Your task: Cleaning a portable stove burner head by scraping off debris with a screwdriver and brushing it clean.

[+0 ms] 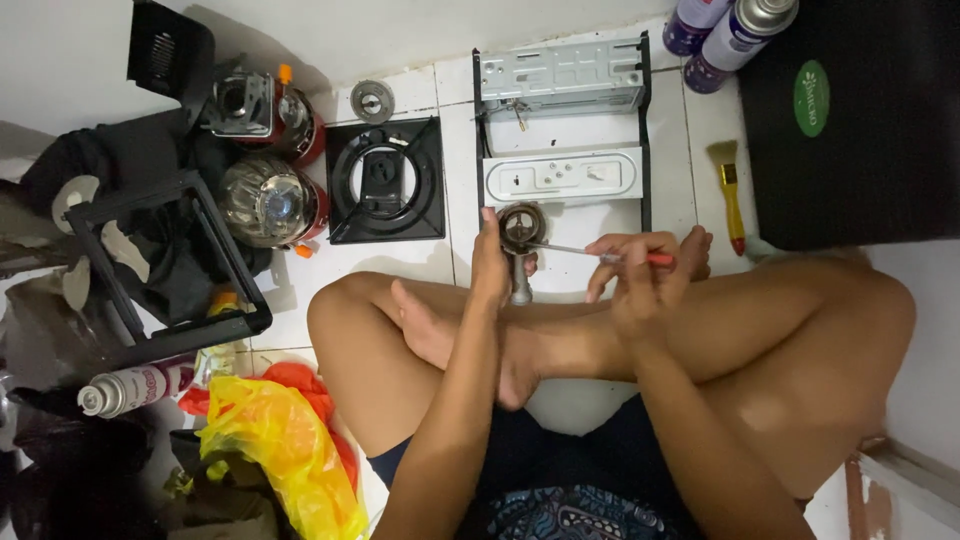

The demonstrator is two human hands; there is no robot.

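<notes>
Crossed legs [600, 350], hands – burner [521, 227], screwdriver [610, 256] – stove frame [560, 120], brush [730, 190] beyond

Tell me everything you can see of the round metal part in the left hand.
The burner part is a round, dull grey metal cup with a dark, sooty hollow and a short tube running down from it. The left hand grips it beside the cup, holding it above the white tiled floor. The screwdriver, held in the right hand, has its thin shaft reaching the cup's rim.
</notes>
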